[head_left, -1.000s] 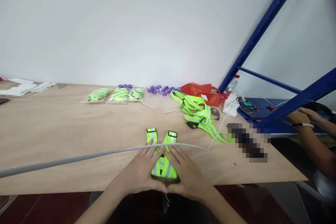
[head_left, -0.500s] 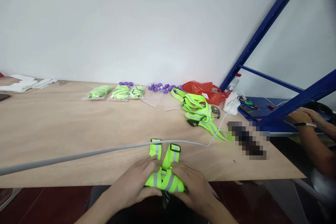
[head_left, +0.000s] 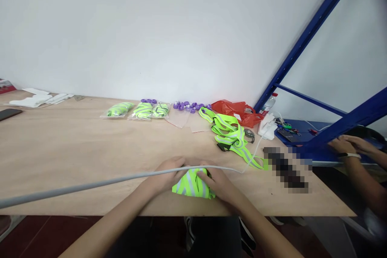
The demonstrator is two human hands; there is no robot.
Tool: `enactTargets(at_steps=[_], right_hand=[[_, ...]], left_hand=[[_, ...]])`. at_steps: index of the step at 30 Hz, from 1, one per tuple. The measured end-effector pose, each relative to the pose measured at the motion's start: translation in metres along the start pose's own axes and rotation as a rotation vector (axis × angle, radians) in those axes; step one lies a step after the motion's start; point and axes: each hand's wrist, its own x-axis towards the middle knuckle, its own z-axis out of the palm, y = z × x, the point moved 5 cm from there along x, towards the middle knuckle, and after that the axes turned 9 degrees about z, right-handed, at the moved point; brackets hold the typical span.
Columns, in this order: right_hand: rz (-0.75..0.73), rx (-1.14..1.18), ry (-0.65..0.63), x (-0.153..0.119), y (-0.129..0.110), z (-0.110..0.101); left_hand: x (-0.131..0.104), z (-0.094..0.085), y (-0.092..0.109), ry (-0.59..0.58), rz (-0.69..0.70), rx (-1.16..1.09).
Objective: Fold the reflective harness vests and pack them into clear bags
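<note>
A folded bundle of neon-yellow reflective straps [head_left: 191,185] with silver stripes lies on the wooden table [head_left: 99,153], near its front edge. My left hand [head_left: 169,174] is curled round the bundle's left and far side. My right hand [head_left: 218,180] grips its right side, the thumb pressed on top. The fingers behind the bundle are partly hidden. A grey cable [head_left: 136,175] crosses the view over my left fingers. Farther back to the right lies a loose tangle of the same neon-yellow straps [head_left: 231,131] with a black buckle.
Clear bags [head_left: 120,109] of folded straps, flat plastic bags [head_left: 179,118] and purple rings [head_left: 184,105] line the wall. A red plastic bag [head_left: 234,109], white power strip [head_left: 267,127] and bottle [head_left: 269,104] stand right, by a blue frame [head_left: 305,36]. Another person's hands [head_left: 347,145] are far right.
The bundle has moved away from the table's front edge and is folded more compactly; the two strap ends with black buckles no longer stick out. Both my hands have moved forward with it.
</note>
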Motion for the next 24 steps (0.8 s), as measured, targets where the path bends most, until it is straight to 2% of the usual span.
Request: enactTargets(at_steps=[2, 5, 7, 10, 14, 19, 24], right_hand=[[0.023, -0.008, 0.066, 0.006, 0.008, 0.004], [-0.031, -0.004, 0.184, 0.008, 0.012, 0.010], [-0.044, 0.006, 0.214, 0.006, 0.012, 0.013], [-0.046, 0.025, 0.194, 0.004, 0.009, 0.017], [-0.092, 0.050, 0.089, -0.002, 0.004, 0.017], [0.032, -0.061, 0.021, -0.031, 0.021, 0.010], [0.240, -0.192, 0.129, -0.070, 0.036, 0.005]], left_hand=[[0.009, 0.003, -0.007, 0.010, -0.019, 0.030], [0.019, 0.010, -0.014, 0.007, -0.024, 0.064], [0.022, 0.014, -0.017, 0.004, -0.026, 0.078], [0.023, 0.017, -0.019, 0.002, -0.028, 0.084], [0.024, 0.018, -0.020, -0.013, -0.027, 0.096], [0.024, 0.020, -0.022, -0.026, -0.042, 0.133], [0.025, 0.024, -0.024, -0.016, -0.041, 0.133]])
